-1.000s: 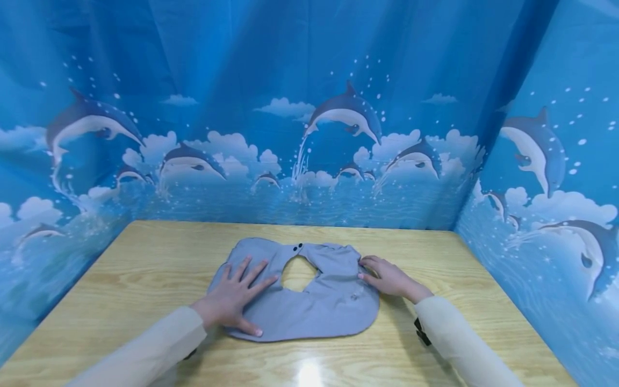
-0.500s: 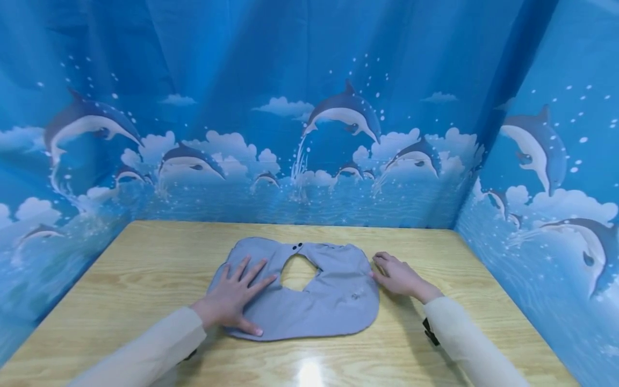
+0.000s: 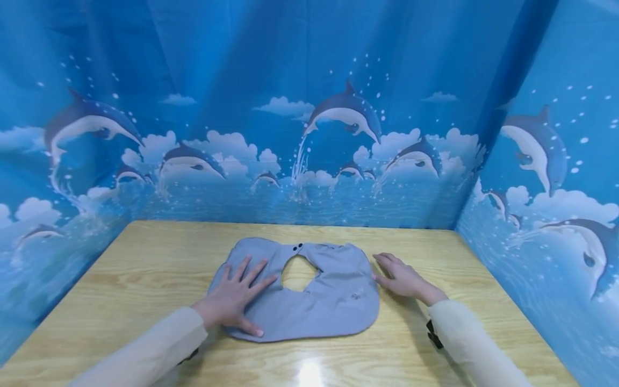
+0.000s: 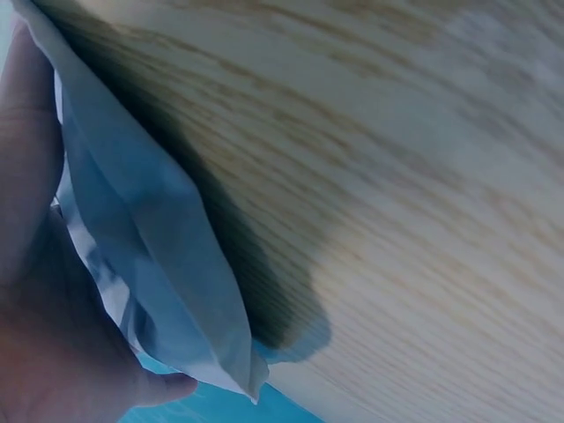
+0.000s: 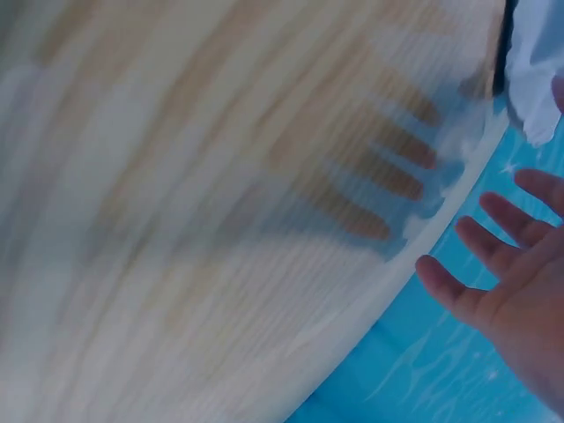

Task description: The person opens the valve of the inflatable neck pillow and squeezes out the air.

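Observation:
A grey-blue baby bib (image 3: 329, 312) lies spread out on the wooden table, with a neck hole in its middle and small dark snaps at the back of the neckline. My left hand (image 3: 229, 301) rests on the left half of it, palm down and fingers spread. In the left wrist view the bib's edge (image 4: 167, 238) rises a little off the wood beside the hand. Just past the bib's right edge is my right hand (image 3: 401, 277), thumb tip right at the fabric. The right wrist view shows that hand (image 5: 520, 291) with its fingers apart and holding nothing.
The table (image 3: 159, 269) has a light wood grain and a bright reflection near its front. Blue curtains with dolphins (image 3: 290, 199) stand along the back and both sides. A dark strap (image 3: 433, 334) shows at the right cuff.
My right hand has let go of the bib's right edge and shifted slightly right, and that edge lies smoother. The left hand stays in place.

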Action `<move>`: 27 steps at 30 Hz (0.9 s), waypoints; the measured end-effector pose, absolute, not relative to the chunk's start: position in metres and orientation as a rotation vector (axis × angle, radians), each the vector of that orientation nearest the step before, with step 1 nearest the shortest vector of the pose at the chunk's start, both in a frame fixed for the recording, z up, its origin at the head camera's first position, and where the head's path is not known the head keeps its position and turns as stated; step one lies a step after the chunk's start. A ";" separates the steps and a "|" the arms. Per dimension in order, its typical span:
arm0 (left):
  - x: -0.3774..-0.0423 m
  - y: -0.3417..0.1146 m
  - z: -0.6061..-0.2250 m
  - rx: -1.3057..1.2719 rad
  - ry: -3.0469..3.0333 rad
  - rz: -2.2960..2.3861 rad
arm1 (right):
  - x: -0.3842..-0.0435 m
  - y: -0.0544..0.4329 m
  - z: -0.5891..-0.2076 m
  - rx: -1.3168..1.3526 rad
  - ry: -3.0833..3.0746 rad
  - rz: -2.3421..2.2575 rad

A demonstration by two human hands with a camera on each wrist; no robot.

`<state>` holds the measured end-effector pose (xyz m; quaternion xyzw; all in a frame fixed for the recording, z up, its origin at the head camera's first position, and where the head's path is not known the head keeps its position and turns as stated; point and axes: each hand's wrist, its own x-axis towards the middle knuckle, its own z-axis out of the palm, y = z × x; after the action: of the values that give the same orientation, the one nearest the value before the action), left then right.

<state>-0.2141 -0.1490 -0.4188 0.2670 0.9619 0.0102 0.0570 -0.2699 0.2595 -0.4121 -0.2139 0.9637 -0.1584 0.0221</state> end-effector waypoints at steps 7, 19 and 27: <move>-0.214 -0.148 -0.419 0.817 2.920 0.033 | -0.268 0.234 -0.410 -0.701 2.988 -0.545; -0.213 -0.151 -0.421 0.845 2.936 0.087 | -0.248 0.197 -0.409 -1.031 2.847 -0.513; -0.216 -0.154 -0.429 0.847 2.961 0.267 | -0.243 0.192 -0.410 -0.911 2.714 -0.382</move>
<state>-0.2160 -0.1538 -0.4289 0.2738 0.9576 0.0863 0.0251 -0.2430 0.1921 -0.4099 -0.3129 0.9321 -0.1313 0.1263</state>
